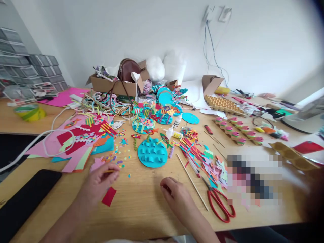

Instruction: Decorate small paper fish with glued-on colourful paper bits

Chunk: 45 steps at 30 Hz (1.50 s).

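Observation:
My left hand (103,179) is raised over the table left of centre, its fingers pinched on a small yellow strip (109,171). A red paper piece (109,196) lies just below it. My right hand (174,192) rests near the table's middle with its fingers curled in; whether anything is inside them is hidden. Ahead, between the hands, sits a round blue disc (152,153) with rows of curled blue paper strips on it. Small paper dots (120,157) are scattered left of the disc. Red-handled scissors (219,202) and a wooden stick (192,182) lie right of my right hand.
Coloured paper sheets (76,141) cover the left, near a black phone-like slab (30,199) and a white cable (27,152). Glue bottles (174,132) and decorated blue discs (144,123) stand behind. Paper scraps (215,168), egg-carton pieces (238,130) and a cardboard box (113,87) are farther around.

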Tool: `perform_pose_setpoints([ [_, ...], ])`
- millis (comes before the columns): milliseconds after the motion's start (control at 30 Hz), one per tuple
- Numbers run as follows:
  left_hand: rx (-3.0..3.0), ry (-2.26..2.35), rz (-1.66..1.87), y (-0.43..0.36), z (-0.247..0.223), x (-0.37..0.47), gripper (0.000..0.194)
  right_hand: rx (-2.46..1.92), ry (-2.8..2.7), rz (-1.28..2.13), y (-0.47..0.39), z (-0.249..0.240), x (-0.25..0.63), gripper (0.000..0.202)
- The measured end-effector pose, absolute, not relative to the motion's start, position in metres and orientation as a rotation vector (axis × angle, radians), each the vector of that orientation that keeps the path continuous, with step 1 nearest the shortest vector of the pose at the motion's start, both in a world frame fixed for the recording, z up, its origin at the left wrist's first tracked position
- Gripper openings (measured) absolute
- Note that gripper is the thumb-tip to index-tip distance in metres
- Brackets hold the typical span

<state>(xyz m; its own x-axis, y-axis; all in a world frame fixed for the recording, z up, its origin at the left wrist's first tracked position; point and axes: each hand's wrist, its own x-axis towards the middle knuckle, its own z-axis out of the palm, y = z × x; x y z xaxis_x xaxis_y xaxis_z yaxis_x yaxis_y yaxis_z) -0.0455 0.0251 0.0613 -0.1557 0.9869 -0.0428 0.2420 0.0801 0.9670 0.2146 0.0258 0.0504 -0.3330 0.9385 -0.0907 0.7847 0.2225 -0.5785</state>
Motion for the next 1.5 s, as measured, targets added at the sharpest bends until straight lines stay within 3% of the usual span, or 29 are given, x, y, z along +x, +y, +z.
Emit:
perform_pose_setpoints([
  [167, 1.685, 1.390, 0.911, 0.020, 0.050, -0.004, 0.014, -1.579, -2.113, 0.885, 0.020, 0.064, 0.214, 0.016],
  [333, 1.841, 1.271, 0.791, 0.018, 0.047, 0.017, 0.016, -1.498, -1.936, 1.128, 0.012, 0.054, 0.205, 0.041],
  [500, 1.775, 1.244, 0.771, 0.011, 0.041, 0.024, 0.019, -1.448, -1.913, 1.143, 0.007, 0.041, 0.193, 0.013],
  [900, 1.615, 1.313, 0.742, 0.014, 0.047, 0.025, 0.018, -1.311, -1.887, 1.325, 0.016, 0.043, 0.186, 0.009],
  [1000, 1.604, 1.337, 0.718, 0.015, 0.051, 0.018, 0.023, -1.323, -1.923, 1.272, 0.022, 0.043, 0.182, 0.011],
  [1133, 1.593, 1.505, 0.782, 0.023, 0.051, -0.031, 0.046, -1.424, -2.082, 1.097, 0.028, 0.037, 0.185, 0.017],
  [1300, 1.839, 1.983, 0.594, 0.025, 0.046, -0.104, 0.033, -1.410, -2.171, 0.839, 0.031, 0.029, 0.195, 0.022],
  [1500, 1.937, 2.061, 0.366, 0.015, 0.042, -0.111, 0.032, -1.356, -2.203, 0.831, 0.038, 0.054, 0.192, 0.020],
])
